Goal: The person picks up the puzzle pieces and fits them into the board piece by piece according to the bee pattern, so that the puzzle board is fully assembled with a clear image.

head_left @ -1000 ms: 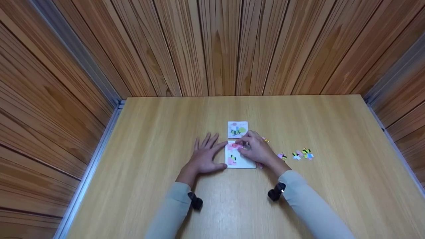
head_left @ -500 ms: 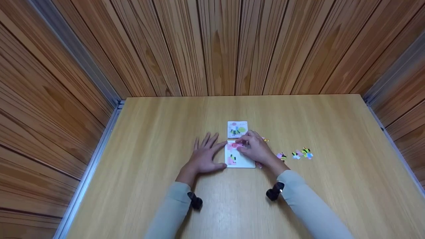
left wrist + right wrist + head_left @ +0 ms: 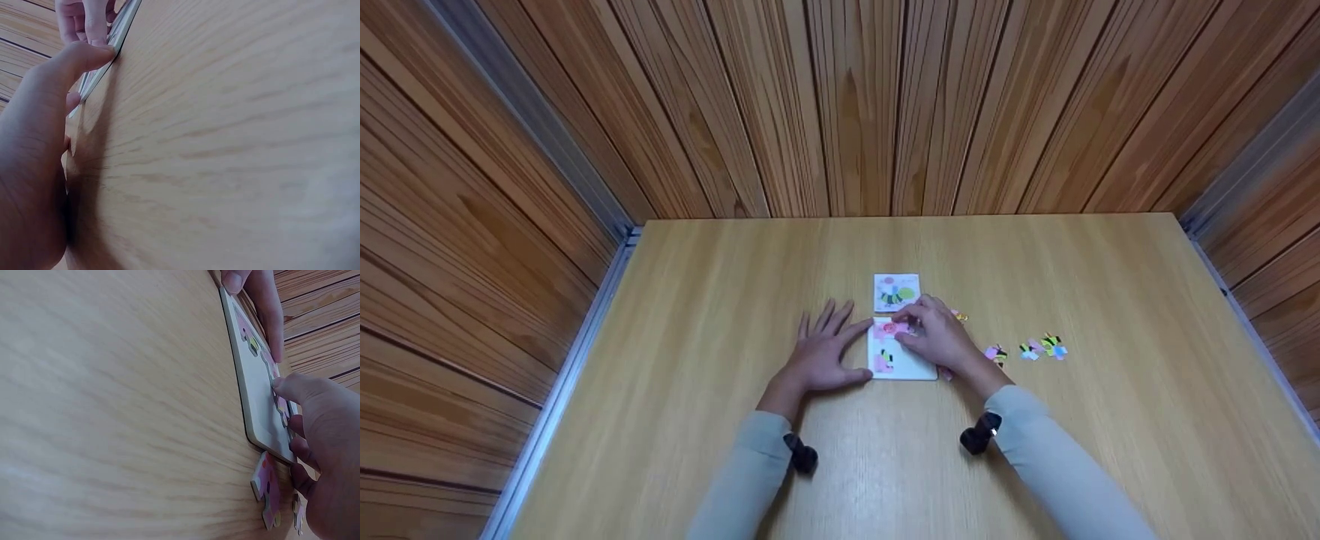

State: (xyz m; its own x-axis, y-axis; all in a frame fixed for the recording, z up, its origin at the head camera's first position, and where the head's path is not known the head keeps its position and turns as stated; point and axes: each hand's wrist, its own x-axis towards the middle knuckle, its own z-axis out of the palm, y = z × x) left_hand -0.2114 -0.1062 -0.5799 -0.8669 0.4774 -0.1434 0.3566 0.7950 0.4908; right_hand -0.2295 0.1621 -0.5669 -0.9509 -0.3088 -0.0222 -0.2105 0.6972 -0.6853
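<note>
Tray: lay mid-desk, sides square to desk edges; longer side unclear.
Pink pieces: sat along tray's far edge, row ran left-right.
Left hand: spread, grasped nothing; forefinger and thumb touched tray's left corners.
Right hand: fingers bent over pink row; couldn't tell if pinching.
Loose pieces: lay toward desk's right edge.

Right hand, its wrist slightly farther left.
</note>
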